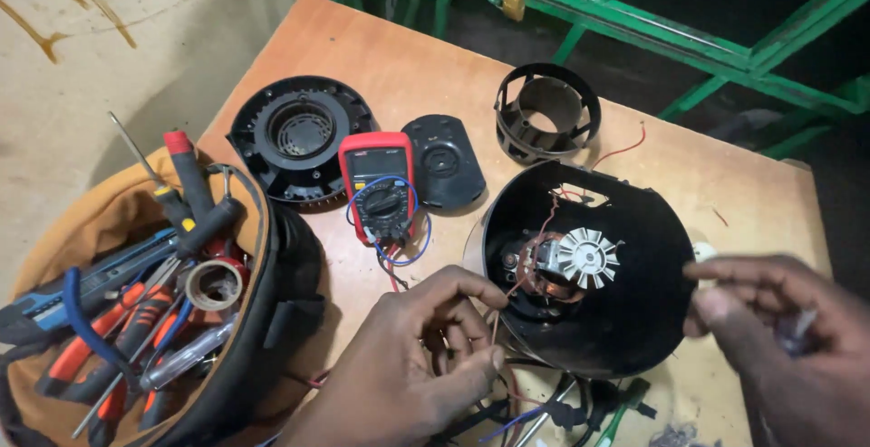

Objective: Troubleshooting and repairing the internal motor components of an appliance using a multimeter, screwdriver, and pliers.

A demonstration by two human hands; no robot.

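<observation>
A round black appliance housing [625, 320] lies open on the wooden table [381, 57], with a small motor and its white finned fan [586, 258] inside. Thin red wires run from the motor toward my left hand [412, 365], whose fingers pinch a wire [497, 307] at the housing's left rim. My right hand [788, 338] hovers at the housing's right edge, blurred, with fingers closed around a small pale object that I cannot make out.
A red multimeter [379, 184] with blue and red leads lies mid-table. Behind it are a black round grille part [299, 134], a black oval cover [442, 159] and a black ring frame [546, 112]. A tool bag [145, 302] with screwdrivers and pliers stands left. Green metal railing [652, 21] runs behind.
</observation>
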